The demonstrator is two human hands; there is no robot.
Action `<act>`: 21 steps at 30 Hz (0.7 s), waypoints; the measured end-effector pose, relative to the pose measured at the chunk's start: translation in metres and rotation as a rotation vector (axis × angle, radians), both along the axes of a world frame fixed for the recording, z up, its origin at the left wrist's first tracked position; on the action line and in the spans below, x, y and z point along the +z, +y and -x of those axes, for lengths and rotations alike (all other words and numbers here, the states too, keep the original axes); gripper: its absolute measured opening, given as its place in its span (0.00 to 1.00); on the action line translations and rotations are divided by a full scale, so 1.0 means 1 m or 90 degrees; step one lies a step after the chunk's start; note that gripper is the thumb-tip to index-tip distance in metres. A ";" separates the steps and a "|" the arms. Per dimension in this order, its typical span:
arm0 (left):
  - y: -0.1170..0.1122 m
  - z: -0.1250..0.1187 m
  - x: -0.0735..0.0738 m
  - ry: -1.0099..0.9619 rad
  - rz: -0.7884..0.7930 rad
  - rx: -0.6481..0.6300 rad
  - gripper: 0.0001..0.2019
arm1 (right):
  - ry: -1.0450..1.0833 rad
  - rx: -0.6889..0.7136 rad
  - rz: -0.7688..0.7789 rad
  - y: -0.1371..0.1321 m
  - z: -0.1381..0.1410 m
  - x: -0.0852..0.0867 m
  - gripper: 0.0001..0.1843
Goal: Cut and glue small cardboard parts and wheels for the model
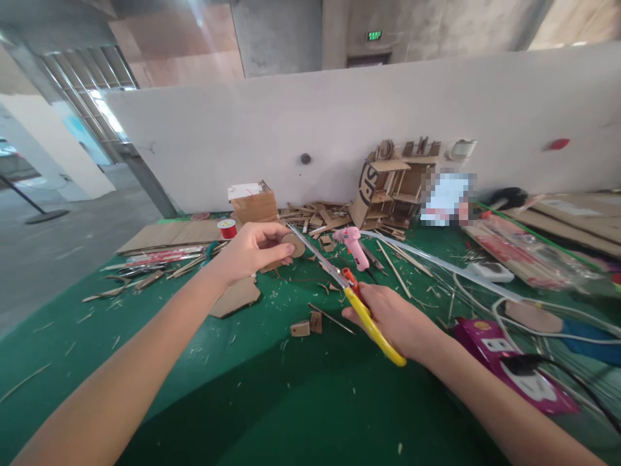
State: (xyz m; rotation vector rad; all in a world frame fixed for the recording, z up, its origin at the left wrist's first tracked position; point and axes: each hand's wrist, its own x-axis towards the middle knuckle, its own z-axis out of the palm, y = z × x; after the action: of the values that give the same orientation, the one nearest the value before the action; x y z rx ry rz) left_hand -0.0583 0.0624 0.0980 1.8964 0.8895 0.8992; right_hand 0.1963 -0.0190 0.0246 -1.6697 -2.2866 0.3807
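My left hand pinches a small round piece of cardboard between thumb and fingers, above the green table. My right hand grips a pair of scissors with yellow and orange handles. The blades point up and left, their tips beside the cardboard disc; whether they touch it I cannot tell. Below the left hand lies a torn flat scrap of cardboard. Two little cardboard pieces rest on the table between the hands. Just beyond the scissors is a pink hot glue gun.
At the back stand a cardboard box and a small cardboard shelf, with cardboard strips heaped between them. A red thread spool sits at left. On the right are a purple power strip, cables and bagged sticks.
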 end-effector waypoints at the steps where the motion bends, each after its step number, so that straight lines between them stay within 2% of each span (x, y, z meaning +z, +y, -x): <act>1: 0.000 0.000 0.000 -0.002 0.001 0.001 0.10 | -0.009 -0.007 0.000 0.000 0.001 0.001 0.24; 5: 0.002 0.001 -0.001 0.015 0.005 0.016 0.11 | -0.013 -0.032 -0.005 0.000 0.004 0.005 0.24; 8: 0.002 0.002 0.000 0.034 -0.004 0.014 0.11 | 0.050 -0.014 0.001 0.000 0.001 0.005 0.23; 10: 0.002 0.003 0.002 0.048 -0.018 0.012 0.11 | 0.137 0.038 0.011 0.000 -0.002 0.002 0.23; 13: 0.000 0.001 0.003 0.075 -0.040 0.007 0.11 | 0.349 0.071 0.074 0.000 0.000 -0.004 0.23; 15: -0.004 -0.004 0.002 0.085 -0.043 -0.012 0.10 | 0.502 0.054 0.141 0.001 0.007 -0.005 0.24; 17: -0.010 -0.013 -0.003 0.091 -0.031 -0.045 0.09 | 0.597 0.019 0.171 0.000 0.015 -0.003 0.24; 21: -0.021 -0.031 -0.018 0.139 -0.005 -0.135 0.09 | 0.673 -0.017 0.128 -0.002 0.030 0.001 0.24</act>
State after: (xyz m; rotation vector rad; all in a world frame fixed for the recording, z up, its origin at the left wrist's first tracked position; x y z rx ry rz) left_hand -0.0272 0.0418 0.0804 2.0776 0.7918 0.5777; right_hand 0.1662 -0.0206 0.0251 -1.1137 -1.4455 1.1737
